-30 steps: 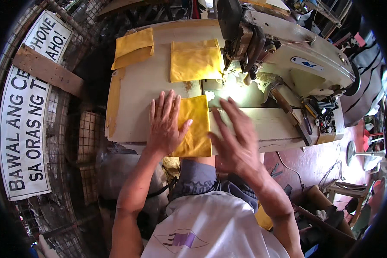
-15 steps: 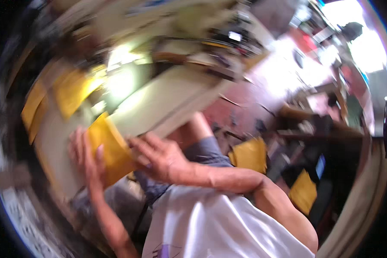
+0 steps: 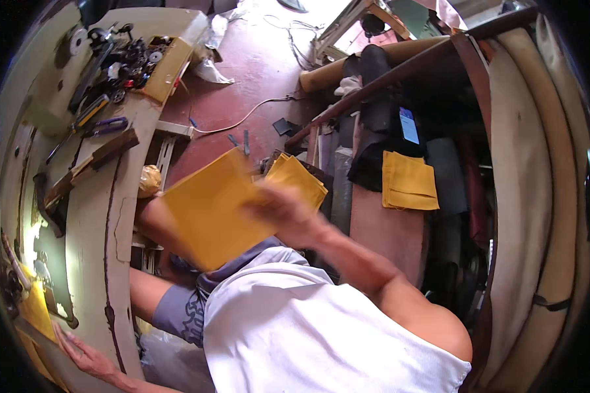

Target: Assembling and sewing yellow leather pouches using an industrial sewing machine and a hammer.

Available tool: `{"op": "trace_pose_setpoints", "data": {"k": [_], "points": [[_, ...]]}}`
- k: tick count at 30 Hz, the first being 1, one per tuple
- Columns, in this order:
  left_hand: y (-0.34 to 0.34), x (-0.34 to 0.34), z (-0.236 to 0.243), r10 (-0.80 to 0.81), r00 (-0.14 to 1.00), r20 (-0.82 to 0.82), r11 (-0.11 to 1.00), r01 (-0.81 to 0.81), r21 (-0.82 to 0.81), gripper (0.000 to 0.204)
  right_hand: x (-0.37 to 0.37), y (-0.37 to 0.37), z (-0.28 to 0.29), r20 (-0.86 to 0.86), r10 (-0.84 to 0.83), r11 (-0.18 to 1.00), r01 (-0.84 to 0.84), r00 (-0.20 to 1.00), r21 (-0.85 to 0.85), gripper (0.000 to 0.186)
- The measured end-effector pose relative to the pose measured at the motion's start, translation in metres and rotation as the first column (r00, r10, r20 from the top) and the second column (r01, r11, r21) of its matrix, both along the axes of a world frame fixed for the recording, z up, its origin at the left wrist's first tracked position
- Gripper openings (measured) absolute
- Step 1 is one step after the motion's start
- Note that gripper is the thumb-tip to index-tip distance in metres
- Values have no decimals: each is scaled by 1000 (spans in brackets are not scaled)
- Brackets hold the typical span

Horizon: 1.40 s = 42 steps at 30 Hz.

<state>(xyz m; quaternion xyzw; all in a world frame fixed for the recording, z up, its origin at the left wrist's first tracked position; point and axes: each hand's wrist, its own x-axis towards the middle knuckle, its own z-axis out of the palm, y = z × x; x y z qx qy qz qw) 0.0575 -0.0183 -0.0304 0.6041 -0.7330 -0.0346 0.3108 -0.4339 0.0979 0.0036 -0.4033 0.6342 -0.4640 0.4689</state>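
Observation:
A square yellow fabric piece [image 3: 210,213], smeared by motion, hangs over my lap. My right hand [image 3: 287,213] grips its right-hand edge; the fingers are blurred. At the lower left my left hand [image 3: 85,357] lies with fingers stretched out on the pale worktable [image 3: 92,249]. Its fingertips come close to another yellow piece [image 3: 36,308] beside a lamp-lit metal machine part [image 3: 42,268]; whether they touch it I cannot tell. Behind my right hand sits a stack of yellow pieces [image 3: 298,180]. Farther right, a second yellow stack [image 3: 410,183] rests on a reddish board.
A box of small metal parts [image 3: 157,62] and screwdrivers [image 3: 92,111] lie at the table's far end. A phone [image 3: 408,124] rests on dark rolled material by the right stack. Large beige rolls [image 3: 521,196] stand at far right. A white cable [image 3: 242,118] crosses the red floor.
The view has swung to the right. My right hand has carried a yellow piece away from the table toward the right-hand stacks. My left hand has stayed by the table, apart from that piece.

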Motion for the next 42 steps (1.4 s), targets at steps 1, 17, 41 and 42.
{"op": "trace_pose_setpoints", "data": {"k": [1, 17, 41, 42], "points": [[2, 21, -9, 23, 1000, 15, 1000, -23, 19, 37, -32, 19, 5, -34, -203, 978, 204, 979, 47, 23], [-10, 10, -4, 25, 993, 112, 999, -27, 20, 35, -251, 208, 42, -934, 124, 638, 748, -336, -184, 54], [-41, 168, 60, 546, 774, 320, 838, -508, -199, 20, 50, -118, 5, -874, 13, 722, -610, 485, -328, 29], [-51, 182, 56, 522, 736, 432, 853, -455, -256, 22, 71, -131, 3, -839, 49, 639, -662, 541, -390, 28]]}}
